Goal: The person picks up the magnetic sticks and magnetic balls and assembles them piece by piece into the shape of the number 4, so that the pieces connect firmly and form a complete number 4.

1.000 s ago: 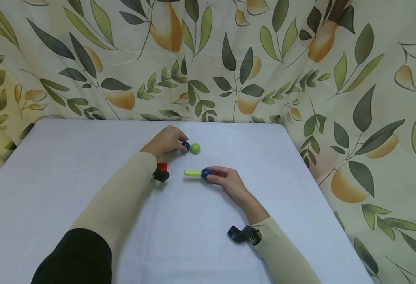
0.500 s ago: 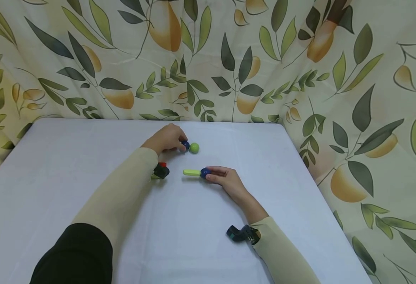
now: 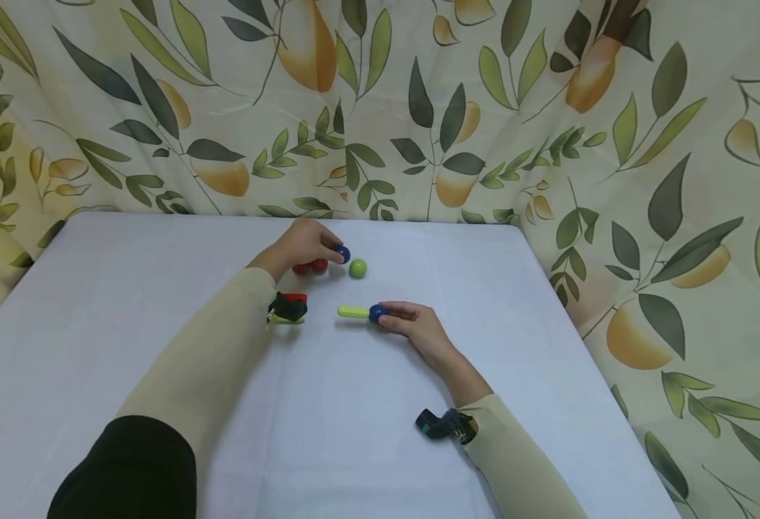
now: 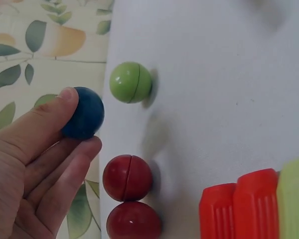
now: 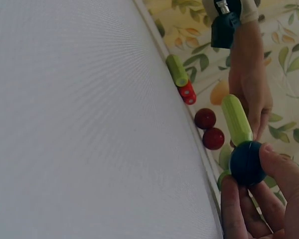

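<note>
My left hand [image 3: 301, 244] pinches a plain blue ball [image 4: 84, 114] between thumb and fingers, lifted near the table's far edge. Just right of it a light green ball [image 3: 358, 268] lies on the cloth. Two red balls [image 4: 128, 178] touch each other below my left hand. Nearer the middle, my right hand [image 3: 419, 331] grips a maraca by its blue ball head [image 5: 247, 163]. Its light green handle [image 3: 352, 312] points left, away from the fingers. In the right wrist view, those fingers partly hide the green ball.
Two ribbed red handles [image 4: 217, 211] and a light green handle [image 4: 295, 199] lie side by side under the left wrist. A wrist camera [image 3: 445, 425] sits on the right forearm. Patterned curtain stands behind the white table [image 3: 328, 432].
My left hand has raised the blue ball off the cloth, away from the green ball, uncovering the red balls in the head view. My right hand holds the maraca in nearly the same place.
</note>
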The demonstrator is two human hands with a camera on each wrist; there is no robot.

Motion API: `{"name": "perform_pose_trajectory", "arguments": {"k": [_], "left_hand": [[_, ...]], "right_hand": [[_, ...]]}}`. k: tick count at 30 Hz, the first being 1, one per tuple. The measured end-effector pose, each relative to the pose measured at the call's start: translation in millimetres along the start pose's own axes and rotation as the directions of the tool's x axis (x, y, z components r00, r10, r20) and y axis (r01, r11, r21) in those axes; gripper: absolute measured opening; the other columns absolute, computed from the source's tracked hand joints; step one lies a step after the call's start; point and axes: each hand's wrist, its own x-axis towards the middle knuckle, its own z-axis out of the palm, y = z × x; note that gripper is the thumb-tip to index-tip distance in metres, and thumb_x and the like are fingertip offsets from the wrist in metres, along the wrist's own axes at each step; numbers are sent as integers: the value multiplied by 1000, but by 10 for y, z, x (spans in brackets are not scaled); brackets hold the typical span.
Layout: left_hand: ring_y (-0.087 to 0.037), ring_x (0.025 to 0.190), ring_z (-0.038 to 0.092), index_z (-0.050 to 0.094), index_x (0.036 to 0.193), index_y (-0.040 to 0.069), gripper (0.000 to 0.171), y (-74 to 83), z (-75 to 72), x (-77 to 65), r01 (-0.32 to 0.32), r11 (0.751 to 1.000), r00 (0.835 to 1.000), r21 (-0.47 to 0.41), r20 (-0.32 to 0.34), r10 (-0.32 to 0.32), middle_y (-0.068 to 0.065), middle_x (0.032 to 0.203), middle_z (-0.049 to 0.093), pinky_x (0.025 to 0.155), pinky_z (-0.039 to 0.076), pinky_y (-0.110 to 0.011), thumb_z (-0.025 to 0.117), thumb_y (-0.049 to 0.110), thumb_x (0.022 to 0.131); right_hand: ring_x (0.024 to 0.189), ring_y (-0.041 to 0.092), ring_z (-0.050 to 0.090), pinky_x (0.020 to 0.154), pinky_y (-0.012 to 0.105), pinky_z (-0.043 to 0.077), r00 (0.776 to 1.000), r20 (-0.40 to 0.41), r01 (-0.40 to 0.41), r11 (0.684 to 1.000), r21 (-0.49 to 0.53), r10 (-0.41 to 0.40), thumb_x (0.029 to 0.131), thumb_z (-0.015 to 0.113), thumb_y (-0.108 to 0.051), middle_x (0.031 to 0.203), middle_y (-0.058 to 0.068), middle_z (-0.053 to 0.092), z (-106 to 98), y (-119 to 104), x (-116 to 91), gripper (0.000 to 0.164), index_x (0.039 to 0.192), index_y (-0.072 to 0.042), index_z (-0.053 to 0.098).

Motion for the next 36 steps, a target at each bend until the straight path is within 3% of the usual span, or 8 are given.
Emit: {"name": "perform_pose_trajectory", "arguments": {"k": [5,9,15,19,23,26,29,36], "left_hand": [[-22,117,56,70,124,17,47,-63,19,-52,38,997,999,-66,-13,-39,-4,123,70,105,40,-43,77,40,84],[-22,108,54,69,126,21,49,-81,61,-89,88,984,996,-156,-16,-92,-2,123,69,94,44,-38,77,44,83],[-22,91,55,68,128,24,49,-78,109,-167,174,948,985,-267,37,-170,-4,102,71,74,45,-29,75,45,85],[-21,94,58,68,128,19,48,-103,119,-215,223,917,975,-332,56,-217,-3,102,72,82,49,-31,74,42,86],[-23,107,57,67,128,17,50,-124,127,-288,278,880,960,-385,87,-266,-6,114,70,97,48,-36,75,42,86],[-26,117,53,66,130,17,52,-147,143,-358,304,868,952,-393,109,-285,-9,123,66,103,44,-39,74,44,86],[-27,123,48,64,132,16,55,-189,164,-430,326,867,945,-378,121,-303,-12,132,60,104,43,-40,73,46,86],[-27,121,55,65,130,14,52,-310,241,-558,367,807,930,-463,167,-327,-12,131,60,104,45,-36,75,41,87]], "right_hand": [[105,17,68,89,27,55,1000,-7,1,1000,-6,-2,88,75,-23,120,12,69,2,4,-6,43,127,-7,66],[107,18,68,89,27,55,1000,-16,-5,1000,-5,5,88,75,-22,121,13,69,-6,-10,-13,42,127,-7,66],[107,18,67,88,26,55,1000,-20,-15,1000,10,15,88,75,-21,121,13,68,-14,-13,-15,42,127,-7,66],[107,17,67,88,25,54,1000,-18,-14,1000,0,14,87,76,-22,121,13,69,-18,-20,-15,43,126,-7,66],[107,17,67,89,25,54,1000,-6,-6,1000,-4,6,88,75,-21,121,13,68,-20,-29,-11,42,127,-7,66],[105,16,68,88,24,54,1000,-1,-5,1000,-7,5,88,75,-21,121,13,69,-21,-31,-6,43,127,-7,65],[104,15,68,88,24,54,1000,2,-4,1000,-6,4,87,76,-22,120,13,69,-20,-34,-6,44,127,-6,65],[103,14,68,87,23,54,1000,3,-1,1000,3,1,87,76,-21,119,13,69,-8,-31,0,44,127,-6,65]]}}
